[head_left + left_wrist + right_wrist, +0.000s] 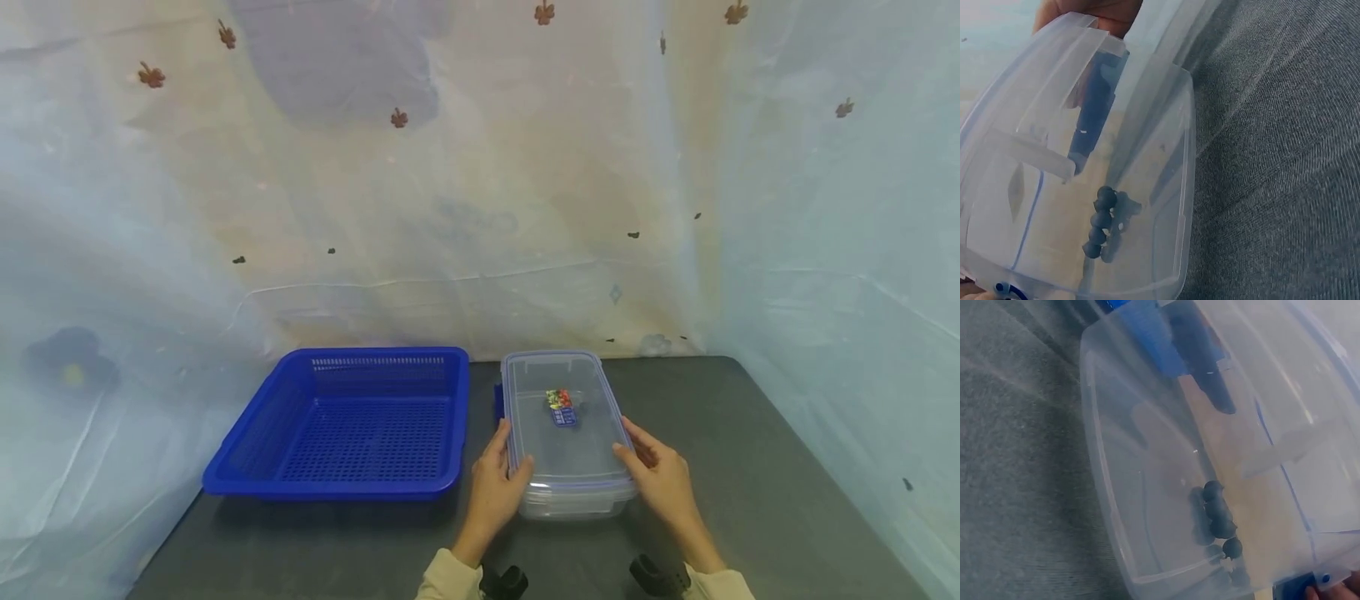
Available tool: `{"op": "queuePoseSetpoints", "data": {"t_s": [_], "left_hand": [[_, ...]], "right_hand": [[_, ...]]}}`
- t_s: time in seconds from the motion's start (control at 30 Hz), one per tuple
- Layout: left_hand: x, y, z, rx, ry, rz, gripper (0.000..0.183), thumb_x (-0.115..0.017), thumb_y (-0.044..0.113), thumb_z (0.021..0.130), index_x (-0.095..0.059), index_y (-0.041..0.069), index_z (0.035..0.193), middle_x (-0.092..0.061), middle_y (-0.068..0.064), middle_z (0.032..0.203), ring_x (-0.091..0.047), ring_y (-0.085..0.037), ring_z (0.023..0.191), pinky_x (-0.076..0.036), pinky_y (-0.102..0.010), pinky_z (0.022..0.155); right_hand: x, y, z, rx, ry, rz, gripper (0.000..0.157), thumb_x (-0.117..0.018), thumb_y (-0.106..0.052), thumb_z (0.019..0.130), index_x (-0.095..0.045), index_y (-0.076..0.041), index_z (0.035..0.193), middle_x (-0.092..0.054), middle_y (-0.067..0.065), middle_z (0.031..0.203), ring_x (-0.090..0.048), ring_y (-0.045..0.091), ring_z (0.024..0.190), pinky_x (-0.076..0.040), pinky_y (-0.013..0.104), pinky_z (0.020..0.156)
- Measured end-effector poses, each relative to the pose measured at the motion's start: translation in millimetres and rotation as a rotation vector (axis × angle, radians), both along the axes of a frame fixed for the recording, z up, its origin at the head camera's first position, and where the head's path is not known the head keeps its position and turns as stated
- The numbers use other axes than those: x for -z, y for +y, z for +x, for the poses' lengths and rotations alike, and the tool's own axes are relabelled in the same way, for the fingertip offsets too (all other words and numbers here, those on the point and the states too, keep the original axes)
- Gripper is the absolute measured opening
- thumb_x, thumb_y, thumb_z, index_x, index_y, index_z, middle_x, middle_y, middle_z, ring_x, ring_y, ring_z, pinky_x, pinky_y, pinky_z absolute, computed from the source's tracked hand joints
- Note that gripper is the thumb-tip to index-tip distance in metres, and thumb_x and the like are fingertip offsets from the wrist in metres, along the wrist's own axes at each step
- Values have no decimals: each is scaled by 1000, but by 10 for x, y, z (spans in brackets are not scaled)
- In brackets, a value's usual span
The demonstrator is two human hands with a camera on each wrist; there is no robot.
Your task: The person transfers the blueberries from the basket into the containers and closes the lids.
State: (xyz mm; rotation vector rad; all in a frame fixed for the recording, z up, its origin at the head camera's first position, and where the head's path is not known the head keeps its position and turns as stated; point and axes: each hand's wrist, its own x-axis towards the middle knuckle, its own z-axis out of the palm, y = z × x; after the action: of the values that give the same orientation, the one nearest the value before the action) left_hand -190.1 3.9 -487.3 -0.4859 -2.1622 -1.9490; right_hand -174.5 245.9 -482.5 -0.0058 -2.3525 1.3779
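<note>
A clear lidded plastic food container [562, 450] lies flat on the dark table, a colourful sticker [561, 408] on its lid. My left hand [495, 496] grips its left side, thumb on the lid's edge and fingers along the wall. On the opposite side my right hand [663, 483] holds it the same way. A dark blue flap [498, 402] shows at the container's left edge. Through the near wall, the left wrist view shows a row of dark round beads [1100, 222]; the right wrist view shows the beads [1219, 515] too. What they belong to is unclear.
A blue plastic basket [330, 487] with a slotted bottom stands left of the container, nothing visible inside. Dark cloth covers the table [712, 417]. A pale patterned sheet [480, 208] hangs behind and along both sides.
</note>
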Motion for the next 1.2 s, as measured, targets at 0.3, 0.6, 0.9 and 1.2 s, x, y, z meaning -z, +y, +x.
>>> {"op": "queuePoseSetpoints", "data": {"t_s": [0.3,0.6,0.9,1.2], "left_hand": [[54,-19,39,-1,48,24,63,-72,5,86,-41,-15,138,-35,-31,146,-36,-42,132,-34,-43,101],[84,-24,98,13,38,24,67,-73,7,86,-38,-14,140,-32,-26,149,-32,-38,136,-33,-44,102],[88,21,-55,18,27,18,61,-68,3,89,-39,-11,141,-32,-25,150,-33,-37,136,-32,-43,103],[104,85,-290,-115,-84,14,78,-78,15,82,-36,-16,140,-37,-36,141,-38,-47,129,-33,-50,104]], "right_hand": [[42,26,61,6,60,-4,42,-70,-16,91,-61,1,128,-60,24,123,-59,37,111,-38,3,81],[61,17,94,9,90,47,38,-69,-11,90,-62,5,124,-62,25,119,-61,39,108,-35,2,82],[69,27,36,19,82,-13,39,-69,-12,91,-61,3,127,-62,23,121,-59,34,111,-38,4,82],[32,71,-82,-57,-187,-325,72,-65,-19,94,-26,2,151,-27,25,152,-27,37,139,-26,41,110]]}}
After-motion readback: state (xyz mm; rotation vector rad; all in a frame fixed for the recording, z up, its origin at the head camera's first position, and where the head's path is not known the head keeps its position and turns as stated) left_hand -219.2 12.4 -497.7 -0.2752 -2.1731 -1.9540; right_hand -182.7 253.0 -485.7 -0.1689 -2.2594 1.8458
